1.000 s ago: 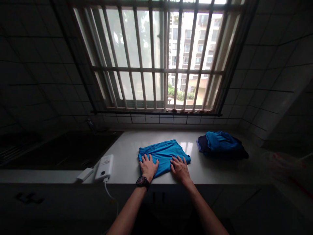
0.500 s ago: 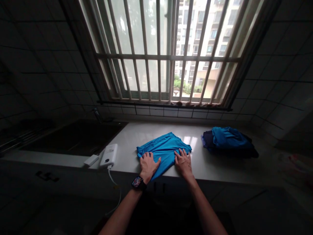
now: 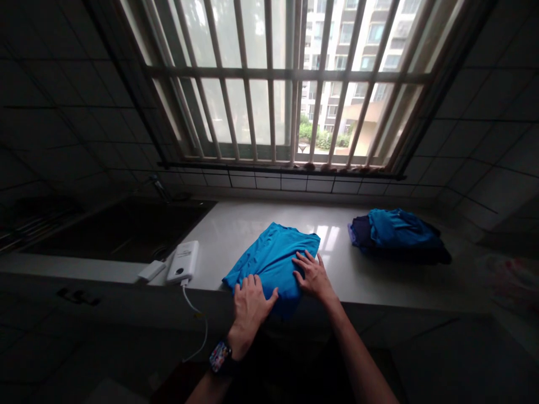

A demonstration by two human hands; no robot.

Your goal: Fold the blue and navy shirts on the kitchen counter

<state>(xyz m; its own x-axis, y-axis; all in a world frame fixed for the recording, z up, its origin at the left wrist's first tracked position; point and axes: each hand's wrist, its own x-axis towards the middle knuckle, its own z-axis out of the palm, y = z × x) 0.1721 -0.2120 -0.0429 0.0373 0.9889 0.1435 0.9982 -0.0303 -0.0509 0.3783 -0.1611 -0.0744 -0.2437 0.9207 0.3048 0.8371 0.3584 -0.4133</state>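
Note:
A blue cloth garment lies creased on the white countertop, its near edge hanging over the front of the counter. My left hand rests on the garment's near left part, fingers spread and thumb out to the right; a black smartwatch is on that wrist. On the garment's right side lies my right hand, palm down with its fingers apart. Whether any fabric is pinched under the fingertips is not visible. The garment's exact kind cannot be made out.
To the right sits a stack of folded blue and dark clothes. At left, a white power bank with a cable and a small white box stand beside the dark sink. Behind is a barred window.
The garment has turned and shifted toward the counter's front edge, spreading wider at left. My left hand has moved nearer to me; my right hand stays on the right side. The view tilted slightly down.

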